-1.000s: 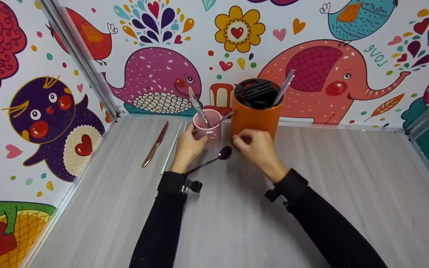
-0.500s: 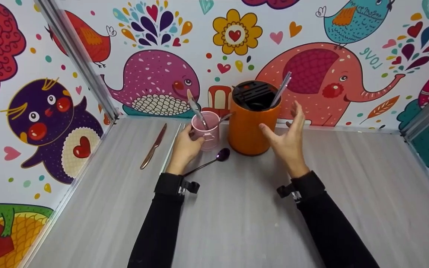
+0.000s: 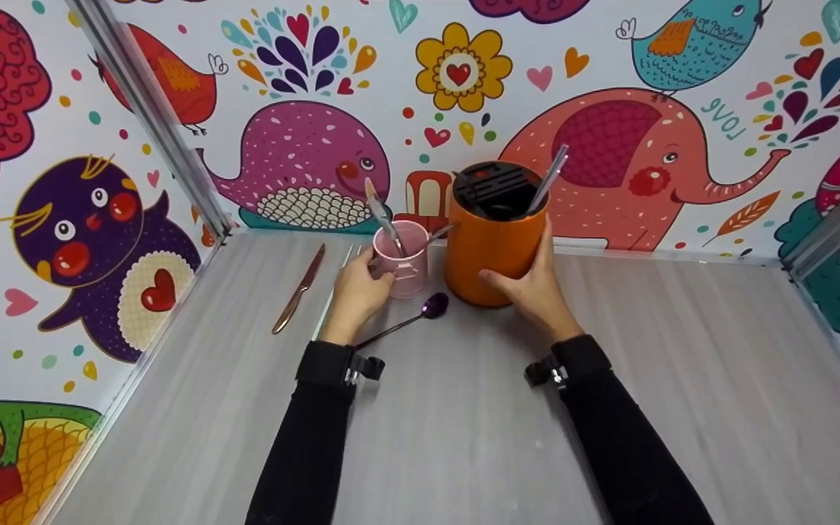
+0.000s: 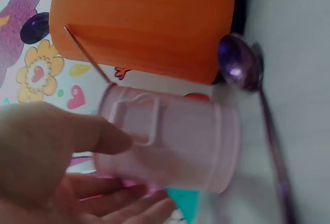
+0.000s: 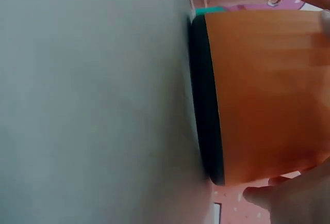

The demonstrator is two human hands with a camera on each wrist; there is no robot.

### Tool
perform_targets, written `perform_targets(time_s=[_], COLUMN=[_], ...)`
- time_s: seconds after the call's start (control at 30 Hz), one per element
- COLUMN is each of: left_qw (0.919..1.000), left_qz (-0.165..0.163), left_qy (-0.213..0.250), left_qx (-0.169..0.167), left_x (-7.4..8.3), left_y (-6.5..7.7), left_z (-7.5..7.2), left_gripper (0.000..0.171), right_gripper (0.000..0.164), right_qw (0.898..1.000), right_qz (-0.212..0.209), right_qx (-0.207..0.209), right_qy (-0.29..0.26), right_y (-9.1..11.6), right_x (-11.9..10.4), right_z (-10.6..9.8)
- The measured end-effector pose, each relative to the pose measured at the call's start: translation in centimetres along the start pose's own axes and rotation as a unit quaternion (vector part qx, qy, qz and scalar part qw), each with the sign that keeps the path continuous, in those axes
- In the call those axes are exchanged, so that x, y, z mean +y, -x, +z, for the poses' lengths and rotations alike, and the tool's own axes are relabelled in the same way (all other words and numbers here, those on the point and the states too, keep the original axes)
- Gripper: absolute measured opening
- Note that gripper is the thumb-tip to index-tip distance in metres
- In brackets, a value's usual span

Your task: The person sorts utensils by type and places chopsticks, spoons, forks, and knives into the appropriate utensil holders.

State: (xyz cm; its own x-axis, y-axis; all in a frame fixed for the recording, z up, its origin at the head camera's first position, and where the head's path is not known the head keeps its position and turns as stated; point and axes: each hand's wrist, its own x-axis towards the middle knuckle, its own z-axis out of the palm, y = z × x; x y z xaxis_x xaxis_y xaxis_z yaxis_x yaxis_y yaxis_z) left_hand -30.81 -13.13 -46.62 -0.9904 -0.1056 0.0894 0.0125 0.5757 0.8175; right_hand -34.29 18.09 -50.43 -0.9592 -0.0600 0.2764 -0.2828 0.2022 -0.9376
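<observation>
In the head view, my left hand [image 3: 358, 297] holds a pink cup [image 3: 410, 283] by its left side, thumb beside its small handle. A shiny pointed utensil [image 3: 385, 219] and a thin one leaning right stand in the cup. My right hand [image 3: 542, 292] grips the orange utensil holder [image 3: 491, 255] from the right, thumb across its front and the other fingers partly hidden behind it. The holder stands upright, its slotted black top [image 3: 496, 186] showing. In the left wrist view, thumb and fingers are on either side of the cup [image 4: 180, 141].
A purple spoon [image 3: 434, 306] lies in front of the cup. To the left lies a copper-coloured knife [image 3: 299, 289], with thin pale sticks beside my left hand. Clear straws [image 3: 550, 177] rise from the holder. A patterned wall [image 3: 456, 131] stands right behind.
My right hand moves from the holder's front, swings out to the right with fingers spread, then closes in round its right side. The left hand stays at the cup.
</observation>
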Motion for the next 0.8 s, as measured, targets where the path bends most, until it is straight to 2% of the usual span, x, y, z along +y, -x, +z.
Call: perform_targets(time_s=[0.1, 0.2, 0.3, 0.4, 0.47, 0.57, 0.67, 0.8], left_qw=[0.9985, 0.9959, 0.9946, 0.9931, 0.9904, 0.9822, 0.9720, 0.9630], left_qz=[-0.006, 0.000, 0.013, 0.031, 0.046, 0.058, 0.056, 0.051], left_qy=[-0.051, -0.082, -0.099, -0.113, -0.125, -0.150, -0.174, -0.201], left_qx=[0.021, 0.038, 0.027, -0.006, -0.038, -0.097, -0.148, -0.172], left_x=[1.0, 2.1, 3.2, 3.7, 3.5, 2.5, 1.5, 0.7], left_y=[0.7, 1.6, 2.7, 3.6, 4.1, 4.3, 4.2, 4.0], left_z=[-1.4, -2.6, -3.3, -3.7, -3.3, -2.1, -0.8, 0.5], left_gripper=[0.048, 0.033, 0.029, 0.027, 0.025, 0.023, 0.022, 0.020], right_gripper=[0.138, 0.137, 0.137, 0.139, 0.140, 0.141, 0.141, 0.141], right_qw=[1.000, 1.000, 1.000, 1.000, 1.000, 1.000, 0.999, 0.997], right_qz=[-0.009, -0.014, -0.007, -0.001, 0.009, 0.017, 0.031, 0.048], right_qx=[-0.004, -0.007, -0.007, -0.005, -0.005, -0.006, -0.015, -0.034], right_qy=[-0.015, -0.015, -0.012, -0.003, 0.007, 0.021, 0.032, 0.045], right_y=[0.3, 0.7, 1.0, 0.3, -0.1, -0.4, -0.3, -0.1], right_x=[-1.4, -2.7, -2.8, -1.5, -0.6, -0.1, -0.4, -0.1], right_z=[0.2, 0.1, -0.2, -0.3, -0.6, -1.2, -1.7, -1.8])
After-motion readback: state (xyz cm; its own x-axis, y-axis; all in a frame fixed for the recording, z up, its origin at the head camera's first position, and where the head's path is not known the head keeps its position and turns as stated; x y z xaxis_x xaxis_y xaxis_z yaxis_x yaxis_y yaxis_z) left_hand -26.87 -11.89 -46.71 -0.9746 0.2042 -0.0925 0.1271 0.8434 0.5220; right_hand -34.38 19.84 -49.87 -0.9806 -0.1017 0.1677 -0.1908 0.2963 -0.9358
